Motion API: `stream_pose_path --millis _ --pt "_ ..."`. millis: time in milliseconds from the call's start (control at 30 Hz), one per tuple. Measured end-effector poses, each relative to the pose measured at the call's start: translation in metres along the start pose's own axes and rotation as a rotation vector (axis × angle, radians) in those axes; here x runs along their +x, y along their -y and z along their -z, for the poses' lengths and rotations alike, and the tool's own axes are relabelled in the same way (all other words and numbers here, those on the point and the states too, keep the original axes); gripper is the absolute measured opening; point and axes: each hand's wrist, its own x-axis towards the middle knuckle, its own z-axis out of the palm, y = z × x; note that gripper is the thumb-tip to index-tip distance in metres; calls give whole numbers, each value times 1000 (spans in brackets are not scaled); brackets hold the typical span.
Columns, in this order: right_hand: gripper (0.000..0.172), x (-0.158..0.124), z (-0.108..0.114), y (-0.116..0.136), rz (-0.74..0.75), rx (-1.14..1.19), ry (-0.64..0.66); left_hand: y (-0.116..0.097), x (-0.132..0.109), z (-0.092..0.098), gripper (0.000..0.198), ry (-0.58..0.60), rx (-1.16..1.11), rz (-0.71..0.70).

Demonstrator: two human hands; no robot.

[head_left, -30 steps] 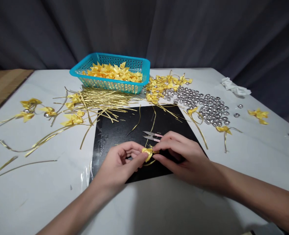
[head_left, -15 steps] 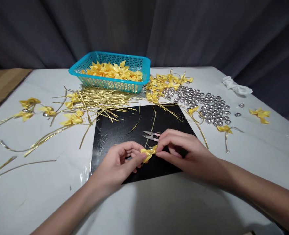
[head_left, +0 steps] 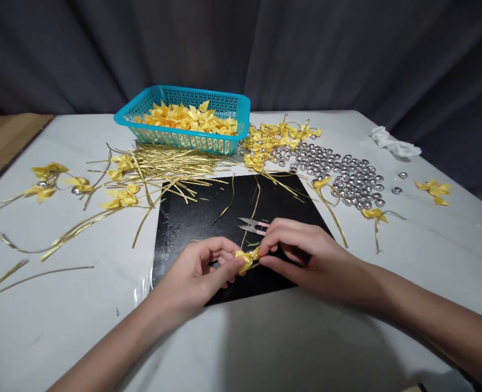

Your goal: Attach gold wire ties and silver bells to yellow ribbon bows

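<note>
A small yellow ribbon bow (head_left: 245,260) is held between my two hands above a black mat (head_left: 183,218). My left hand (head_left: 208,264) pinches the bow's left side between thumb and fingers. On the bow's right side, my right hand (head_left: 293,245) closes thumb and forefinger. A pale or shiny bit shows at the bow's middle, too small to make out. Thread snips (head_left: 251,226) lie on the mat just beyond the bow, their handles partly hidden by my right hand. Thin gold cord pieces (head_left: 257,201) are scattered on the mat.
Behind the mat stands a blue basket (head_left: 243,114) of yellow bows, with a heap of gold cords (head_left: 175,162) before it. Silver beads (head_left: 359,179) spread to the right, near more corded bows (head_left: 265,139). A crumpled white tissue (head_left: 396,144) lies at far right.
My right hand has shifted very slightly, its fingers still at the bow's right side. The bow has turned a little, and its centre shows more clearly.
</note>
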Motion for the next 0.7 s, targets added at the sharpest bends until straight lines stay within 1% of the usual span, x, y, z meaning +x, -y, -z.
stream_pose_path --millis 100,233,400,500,700 --pt "8 1 0 1 -35 14 13 0 -1 1 32 21 -7 -13" --pt "11 2 2 6 -102 50 84 0 -3 1 29 29 9 -16" --pt "14 2 6 8 -76 76 195 -2 -4 0 25 64 44 0" --pt "14 2 8 7 -56 63 213 -2 -4 1 21 81 48 6" --pt "15 2 8 7 -123 108 227 -3 -4 1 23 69 67 20"
